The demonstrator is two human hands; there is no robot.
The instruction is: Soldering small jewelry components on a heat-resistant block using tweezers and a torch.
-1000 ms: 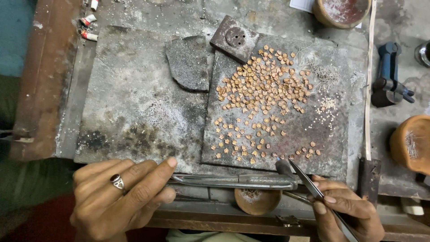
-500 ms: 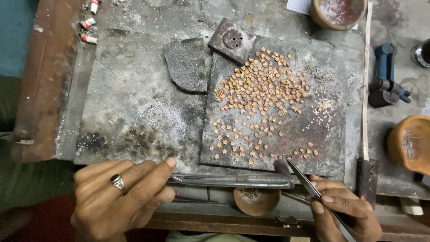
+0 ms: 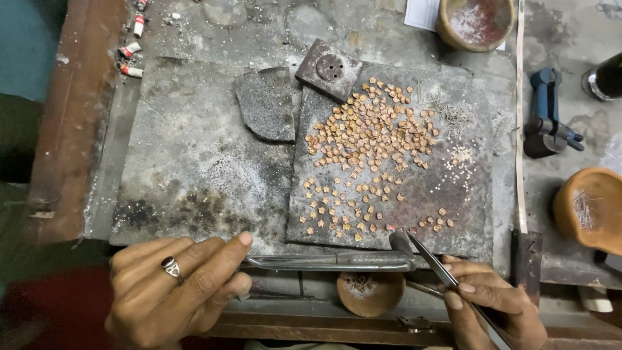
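Barely anything's shifted since a second ago: left hand [image 3: 172,291] still pinches the metal blowpipe [image 3: 330,261], right hand [image 3: 492,304] stays closed on tweezers [image 3: 427,258] at the slate's [image 3: 466,214] near edge. One twitch could scatter those tiny copper pieces [image 3: 369,142] across the bench [image 3: 181,175].

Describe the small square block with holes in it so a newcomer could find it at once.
Start at the dark slate slab covered with small orange star-shaped pieces in the middle of the workbench. At the slab's far left corner sits the square metal block, turned diamond-wise. It alone has a round recess with small holes, unlike the plain rounded slate piece beside it.
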